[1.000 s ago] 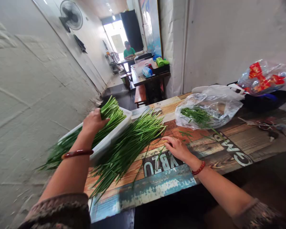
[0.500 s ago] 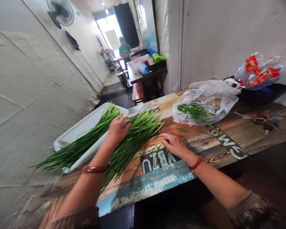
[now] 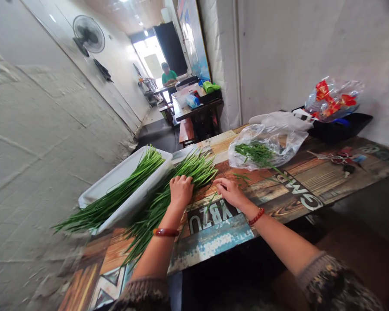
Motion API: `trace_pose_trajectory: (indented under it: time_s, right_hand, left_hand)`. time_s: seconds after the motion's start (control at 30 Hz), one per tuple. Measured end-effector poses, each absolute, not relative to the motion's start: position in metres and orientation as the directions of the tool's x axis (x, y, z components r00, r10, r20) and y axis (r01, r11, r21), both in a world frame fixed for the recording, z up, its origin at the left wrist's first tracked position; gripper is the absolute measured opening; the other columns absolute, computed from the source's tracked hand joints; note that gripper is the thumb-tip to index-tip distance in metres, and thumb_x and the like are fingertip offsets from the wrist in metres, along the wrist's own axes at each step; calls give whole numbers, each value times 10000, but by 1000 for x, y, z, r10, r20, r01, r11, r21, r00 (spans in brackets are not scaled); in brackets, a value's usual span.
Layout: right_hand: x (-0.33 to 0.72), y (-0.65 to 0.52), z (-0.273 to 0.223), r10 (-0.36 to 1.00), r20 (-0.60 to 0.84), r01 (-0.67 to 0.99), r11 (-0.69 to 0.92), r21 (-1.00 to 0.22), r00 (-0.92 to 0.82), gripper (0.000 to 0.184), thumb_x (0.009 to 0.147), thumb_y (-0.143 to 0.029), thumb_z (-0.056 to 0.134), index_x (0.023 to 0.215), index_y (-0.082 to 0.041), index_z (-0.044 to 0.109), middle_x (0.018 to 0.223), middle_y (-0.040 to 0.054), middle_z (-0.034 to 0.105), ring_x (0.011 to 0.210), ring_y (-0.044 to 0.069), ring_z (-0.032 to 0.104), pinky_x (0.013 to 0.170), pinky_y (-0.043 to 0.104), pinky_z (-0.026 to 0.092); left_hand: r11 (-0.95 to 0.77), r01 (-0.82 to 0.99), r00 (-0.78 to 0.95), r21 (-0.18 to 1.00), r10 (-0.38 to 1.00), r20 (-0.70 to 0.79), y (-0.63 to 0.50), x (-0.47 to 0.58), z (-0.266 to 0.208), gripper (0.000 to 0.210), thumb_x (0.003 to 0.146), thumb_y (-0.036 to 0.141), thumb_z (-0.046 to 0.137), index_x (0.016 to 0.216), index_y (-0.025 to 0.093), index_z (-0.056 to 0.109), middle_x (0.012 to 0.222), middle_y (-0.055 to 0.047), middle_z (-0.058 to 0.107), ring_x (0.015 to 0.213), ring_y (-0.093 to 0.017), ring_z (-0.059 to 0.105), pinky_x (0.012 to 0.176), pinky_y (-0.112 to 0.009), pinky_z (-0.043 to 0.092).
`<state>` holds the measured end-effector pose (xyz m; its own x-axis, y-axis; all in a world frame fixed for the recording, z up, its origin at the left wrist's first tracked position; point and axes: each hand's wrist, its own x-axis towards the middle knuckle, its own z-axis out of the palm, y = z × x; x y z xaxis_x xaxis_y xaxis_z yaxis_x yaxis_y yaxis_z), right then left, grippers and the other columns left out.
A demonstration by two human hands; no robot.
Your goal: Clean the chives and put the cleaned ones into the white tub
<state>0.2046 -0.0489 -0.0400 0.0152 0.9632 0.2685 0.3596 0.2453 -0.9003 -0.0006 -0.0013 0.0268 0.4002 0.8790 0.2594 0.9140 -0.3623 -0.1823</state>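
A loose bunch of garlic chives (image 3: 155,203) lies slantwise across the patterned table, pale stem ends pointing away to the right. On its right edge rests my left hand (image 3: 180,189), fingers curled down and closed on some of the stalks; the fingertips are partly hidden. My right hand (image 3: 231,193) hovers low over the table just right of the bunch, thumb and fingers loosely bent and apart, with nothing visible in them. Left of the bunch, a white plastic tray (image 3: 94,196) holds more chives (image 3: 129,183), their leaf tips hanging over its near end.
A clear plastic bag (image 3: 288,144) holds green scraps (image 3: 254,153). Scissors (image 3: 335,156) and keys lie at the right, near a black container (image 3: 340,129) with a red-marked bag. Walls flank both sides. A person in green (image 3: 169,77) sits far back.
My left hand has moved from the tray's edge right and down onto the loose chives on the table. My right hand stays near the same spot. The camera view has shifted slightly.
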Motion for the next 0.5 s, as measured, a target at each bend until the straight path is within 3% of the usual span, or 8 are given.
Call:
trace_pose_trajectory:
  time_s: [0.17,0.37,0.5]
  right_hand:
    - [205,-50,-36,964,263,330,237,-914,35,273,889,-238,483,1067,-162,676,659,6,676,551,125,596,594,243,468]
    - [207,-51,-35,973,210,239,183,-953,91,290,884,-291,469,1046,-159,671,653,-3,662,476,107,549,527,234,450]
    - [208,-51,-36,977,193,198,172,-965,94,313,876,-329,474,1051,-155,667,641,2,659,475,116,556,497,234,444]
  left_hand:
    - [-369,908,413,-199,867,278,-30,-16,28,268,937,288,446,850,202,685,880,-98,636,891,-274,556,754,-386,396]
    - [-344,938,303,41,872,383,-46,-33,14,256,932,262,447,909,178,688,870,-98,621,855,-238,556,782,-351,440]
    - [-364,931,322,40,865,385,-47,-18,10,227,921,262,479,1009,187,674,977,-104,625,936,-245,561,838,-365,446]
